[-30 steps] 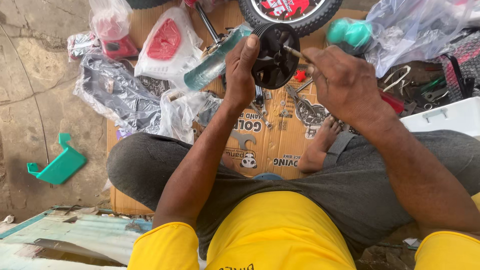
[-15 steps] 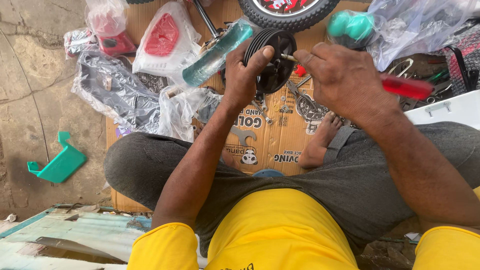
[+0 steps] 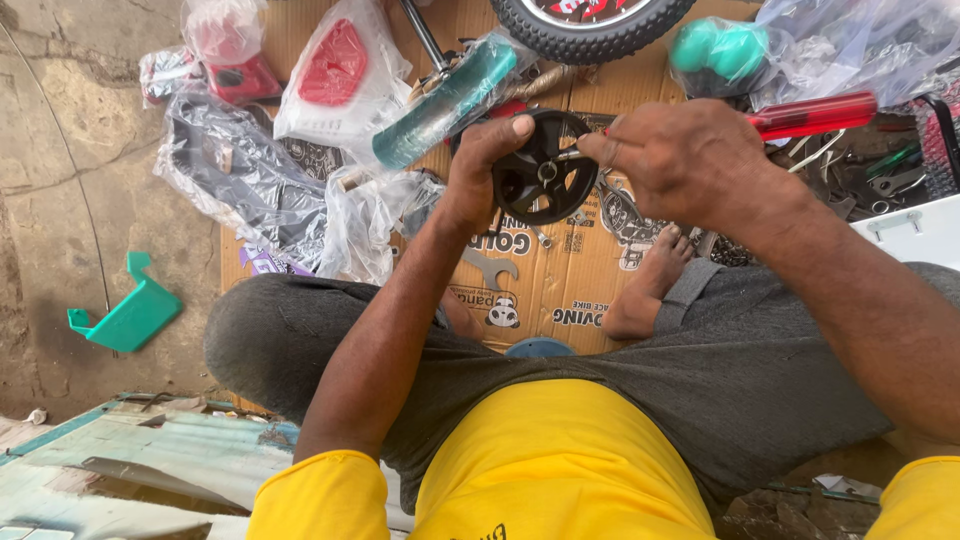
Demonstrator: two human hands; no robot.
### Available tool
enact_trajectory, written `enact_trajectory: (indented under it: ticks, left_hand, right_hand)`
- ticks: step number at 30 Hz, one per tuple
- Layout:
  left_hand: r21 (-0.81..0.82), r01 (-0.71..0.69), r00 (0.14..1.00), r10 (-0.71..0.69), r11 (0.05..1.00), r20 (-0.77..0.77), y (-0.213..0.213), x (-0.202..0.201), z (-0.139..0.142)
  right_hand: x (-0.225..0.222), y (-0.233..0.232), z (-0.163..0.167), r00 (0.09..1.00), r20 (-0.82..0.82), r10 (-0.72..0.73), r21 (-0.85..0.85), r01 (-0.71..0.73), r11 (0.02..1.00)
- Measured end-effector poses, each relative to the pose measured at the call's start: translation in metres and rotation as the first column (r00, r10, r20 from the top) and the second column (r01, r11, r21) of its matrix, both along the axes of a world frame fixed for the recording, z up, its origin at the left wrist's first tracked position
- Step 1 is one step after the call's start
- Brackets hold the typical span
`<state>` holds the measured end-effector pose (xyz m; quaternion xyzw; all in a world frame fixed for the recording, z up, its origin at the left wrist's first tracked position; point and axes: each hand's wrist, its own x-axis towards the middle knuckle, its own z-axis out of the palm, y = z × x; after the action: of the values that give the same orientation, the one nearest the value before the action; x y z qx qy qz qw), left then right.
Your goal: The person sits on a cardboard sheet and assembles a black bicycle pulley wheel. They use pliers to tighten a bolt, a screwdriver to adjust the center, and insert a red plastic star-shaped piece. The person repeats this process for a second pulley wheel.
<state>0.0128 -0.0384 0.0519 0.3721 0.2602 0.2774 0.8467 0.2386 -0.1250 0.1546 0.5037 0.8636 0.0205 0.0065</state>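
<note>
Left hand (image 3: 478, 180) grip clamped on the small black plastic spoked wheel (image 3: 545, 180); right hand (image 3: 680, 160) closed on the red-handled screwdriver (image 3: 812, 114), tip at hub. We judge fastening mid-way; other bike parts still bagged on the flattened brown cardboard (image 3: 560, 290).

- The small wheel (image 3: 545, 180) was black.
- The screwdriver handle (image 3: 815, 114) was translucent red.
- The plastic bracket (image 3: 125, 315) was green.
- The cardboard (image 3: 560, 290) was brown with black print.
- The shirt (image 3: 550, 470) was yellow.
</note>
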Motion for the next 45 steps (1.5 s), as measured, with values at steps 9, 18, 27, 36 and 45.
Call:
enact_trajectory:
  ticks: [9, 18, 27, 36, 45]
  left_hand:
    - [0.044, 0.03, 0.997, -0.026, 0.999, -0.077, -0.003, 0.015, -0.007]
    - [0.162, -0.022, 0.994, 0.04, 0.987, -0.106, -0.011, 0.027, -0.024]
    - [0.131, -0.013, 0.979, 0.04, 0.991, -0.201, -0.014, 0.023, -0.02]
    - [0.076, 0.005, 0.999, -0.001, 0.997, -0.046, -0.025, 0.018, -0.014]
    - [0.189, -0.027, 0.988, 0.055, 0.982, -0.142, -0.036, 0.02, -0.039]
  right_hand:
    - [0.001, -0.009, 0.0, 0.983, -0.051, -0.174, -0.151, 0.165, 0.975]
    - [-0.004, -0.03, -0.01, 0.964, -0.057, -0.26, 0.043, 0.263, 0.964]
    - [-0.008, -0.04, -0.014, 0.951, -0.176, -0.254, 0.121, 0.277, 0.953]
    - [-0.004, -0.046, -0.018, 0.974, -0.172, -0.145, 0.136, 0.169, 0.976]
    - [-0.007, -0.042, -0.026, 0.946, -0.209, -0.249, -0.136, 0.224, 0.965]
